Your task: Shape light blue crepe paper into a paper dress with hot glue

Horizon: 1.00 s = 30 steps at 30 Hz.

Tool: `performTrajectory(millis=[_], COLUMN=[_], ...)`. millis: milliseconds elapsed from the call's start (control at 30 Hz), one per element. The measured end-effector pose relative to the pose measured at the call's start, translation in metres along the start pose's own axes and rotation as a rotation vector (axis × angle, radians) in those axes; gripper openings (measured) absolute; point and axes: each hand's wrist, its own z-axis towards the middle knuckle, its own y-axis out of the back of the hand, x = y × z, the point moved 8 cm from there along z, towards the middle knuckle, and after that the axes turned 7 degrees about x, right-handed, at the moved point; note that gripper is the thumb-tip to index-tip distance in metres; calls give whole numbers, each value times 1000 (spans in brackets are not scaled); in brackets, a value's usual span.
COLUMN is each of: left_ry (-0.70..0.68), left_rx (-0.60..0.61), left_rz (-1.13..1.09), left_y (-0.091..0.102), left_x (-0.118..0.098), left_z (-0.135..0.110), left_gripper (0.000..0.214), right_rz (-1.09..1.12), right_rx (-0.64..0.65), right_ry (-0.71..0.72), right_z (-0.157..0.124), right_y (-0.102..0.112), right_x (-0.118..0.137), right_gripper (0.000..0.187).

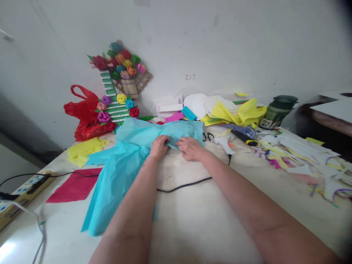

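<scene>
A large sheet of turquoise crepe paper [129,128] lies wrinkled across the table, with a long loose part [112,187] hanging toward the front left. My left hand [159,146] is closed on the paper's near edge, its fingers curled and partly hidden. Just to the right, my right hand [190,148] grips the same edge between thumb and fingers. Between the two hands the edge is turned up in a small fold. Close to my right hand lie black-handled scissors [210,136] and a white hot glue gun [224,145].
A red plastic bag [85,113] and a paper-flower decoration [118,99] stand at the back left. A power strip [27,190] lies along the left edge. A black cord [184,186] crosses the table. Paper scraps [299,157] and a green jar [277,113] occupy the right side.
</scene>
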Motion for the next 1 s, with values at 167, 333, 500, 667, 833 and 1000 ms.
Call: performTrajectory(millis=[167, 333, 500, 667, 833, 1000], left_ry=[-13, -9, -20, 9, 24, 27], left_rx=[33, 48, 46, 95, 123, 82], left_rz=[-20, -19, -47, -104, -84, -96], left_y=[-4, -7, -6, 1, 8, 7], left_x=[0, 2, -1, 6, 18, 23], left_z=[0, 2, 2, 0, -2, 0], left_gripper=[22, 21, 21, 25, 31, 25], right_rz=[70, 29, -25, -6, 42, 51], right_rx=[-135, -278, -142, -100, -95, -108], right_ry=[-39, -122, -94, -112, -131, -103], right_z=[1, 17, 34, 32, 33, 30], right_y=[15, 30, -1, -22, -26, -21], right_x=[-3, -14, -17, -18, -23, -19], right_gripper=[25, 29, 38, 45, 44, 60])
